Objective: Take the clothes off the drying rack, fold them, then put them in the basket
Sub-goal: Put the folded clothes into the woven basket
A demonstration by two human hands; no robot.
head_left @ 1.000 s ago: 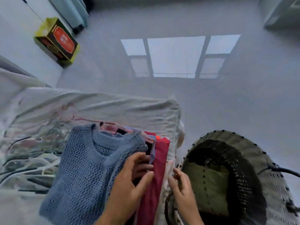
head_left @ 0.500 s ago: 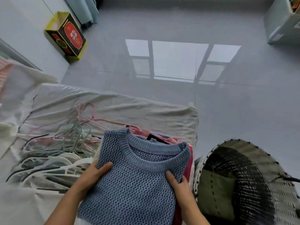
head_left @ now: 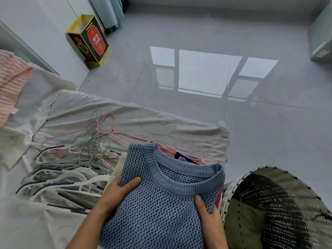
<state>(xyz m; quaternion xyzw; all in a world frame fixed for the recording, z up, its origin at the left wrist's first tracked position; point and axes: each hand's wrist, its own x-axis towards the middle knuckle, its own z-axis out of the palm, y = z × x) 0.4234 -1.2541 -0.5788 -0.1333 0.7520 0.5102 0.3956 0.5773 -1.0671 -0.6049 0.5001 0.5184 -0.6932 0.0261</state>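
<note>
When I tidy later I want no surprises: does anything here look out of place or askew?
Only the hangers: they lie in a tangled heap on the white sheet, left of the blue sweater. Nothing else stands out.

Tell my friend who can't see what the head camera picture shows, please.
A person's left hand and right hand grip the sides of a folded blue knit sweater on top of a stack of other clothes. A woven basket with an olive-green cloth inside stands to the right; a heap of hangers lies on a white sheet to the left.
</note>
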